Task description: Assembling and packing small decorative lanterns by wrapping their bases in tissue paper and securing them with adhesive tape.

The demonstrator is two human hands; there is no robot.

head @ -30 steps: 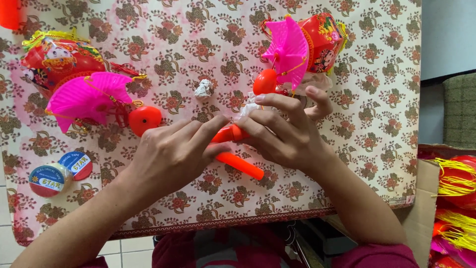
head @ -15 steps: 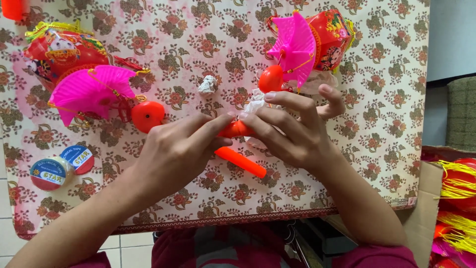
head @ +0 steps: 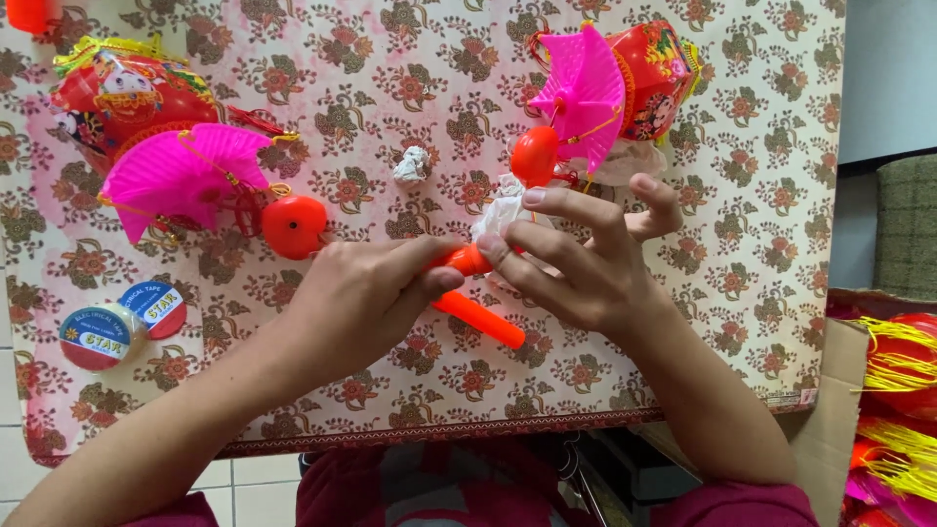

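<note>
While both hands pinch orange stick (head: 475,310) mid-surface | left hand (head: 361,298), right hand (head: 576,259) fingers closed on it | risk: white tissue (head: 500,207) may tear

My left hand (head: 361,298) and right hand (head: 576,263) cover the upper end of the orange stick (head: 478,317), so I can't tell what the fingers pinch there. Left of the stick, the red lantern (head: 122,93) sits partly behind its pink fan (head: 181,176). Far right of it, yellow tassels (head: 898,390) run off the frame edge.
</note>
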